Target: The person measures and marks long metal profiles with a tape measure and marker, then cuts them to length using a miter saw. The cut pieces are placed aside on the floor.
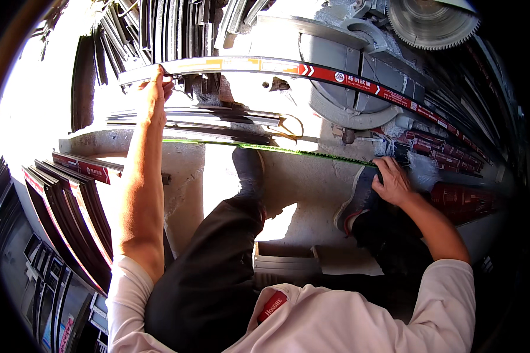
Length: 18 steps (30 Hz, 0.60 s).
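Observation:
A long, narrow metal profile (221, 64) with a red and orange film strip crosses the upper view, from the upper left down toward the right. My left hand (154, 97) grips it close to its left end, arm stretched out. In my right hand (393, 182) is a dark tape measure, mostly covered by the fingers. Its green blade (288, 150) runs out leftward, nearer to me than the profile and apart from it. At my left forearm the blade goes out of sight, so its end is hidden.
A saw machine with a toothed round blade (433, 22) and grey round table (356, 115) stands at the upper right. Dark profiles (176, 29) are stacked at the top left. Red-filmed profiles (70, 200) lie left, others (441, 150) right. My shoes (250, 170) rest on concrete.

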Each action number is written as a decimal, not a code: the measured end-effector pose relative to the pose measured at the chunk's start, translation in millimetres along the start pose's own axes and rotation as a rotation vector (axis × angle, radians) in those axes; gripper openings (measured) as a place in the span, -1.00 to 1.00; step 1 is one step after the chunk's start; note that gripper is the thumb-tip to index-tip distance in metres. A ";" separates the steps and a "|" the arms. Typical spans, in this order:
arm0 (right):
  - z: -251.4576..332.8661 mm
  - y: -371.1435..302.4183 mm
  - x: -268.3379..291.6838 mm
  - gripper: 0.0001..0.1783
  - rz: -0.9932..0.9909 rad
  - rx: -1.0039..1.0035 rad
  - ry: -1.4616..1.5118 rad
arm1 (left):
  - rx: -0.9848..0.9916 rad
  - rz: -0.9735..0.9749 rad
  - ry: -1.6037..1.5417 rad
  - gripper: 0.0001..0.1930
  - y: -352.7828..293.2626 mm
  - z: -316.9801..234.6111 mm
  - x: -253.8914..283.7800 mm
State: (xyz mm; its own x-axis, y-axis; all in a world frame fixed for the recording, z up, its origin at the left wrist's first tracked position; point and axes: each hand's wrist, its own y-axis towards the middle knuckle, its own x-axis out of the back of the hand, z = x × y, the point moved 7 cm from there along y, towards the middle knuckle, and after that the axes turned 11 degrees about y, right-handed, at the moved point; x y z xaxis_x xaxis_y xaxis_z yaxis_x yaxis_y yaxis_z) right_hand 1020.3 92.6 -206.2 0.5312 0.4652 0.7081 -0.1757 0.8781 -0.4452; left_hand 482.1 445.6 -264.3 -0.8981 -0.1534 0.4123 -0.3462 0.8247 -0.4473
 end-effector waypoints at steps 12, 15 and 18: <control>38.5 46.4 88.8 -0.70 -0.078 0.047 0.028 | -0.632 -0.459 0.969 -0.61 -43.3 -83.4 -0.1; 44.5 65.4 101.5 -0.72 -0.099 0.081 0.019 | -0.745 -0.369 1.080 -0.85 -36.3 -85.9 -9.0; 41.9 75.9 109.5 -0.73 -0.124 0.102 0.009 | -0.872 -0.410 1.160 -0.86 -45.5 -96.9 -16.1</control>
State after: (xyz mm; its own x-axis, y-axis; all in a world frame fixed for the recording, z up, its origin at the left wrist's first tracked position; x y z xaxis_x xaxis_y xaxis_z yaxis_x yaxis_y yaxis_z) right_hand 1030.4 214.9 -139.5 0.5614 0.3522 0.7489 -0.1913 0.9356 -0.2966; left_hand 538.6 463.2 -173.7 0.0687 -0.2874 0.9554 0.1271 0.9523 0.2773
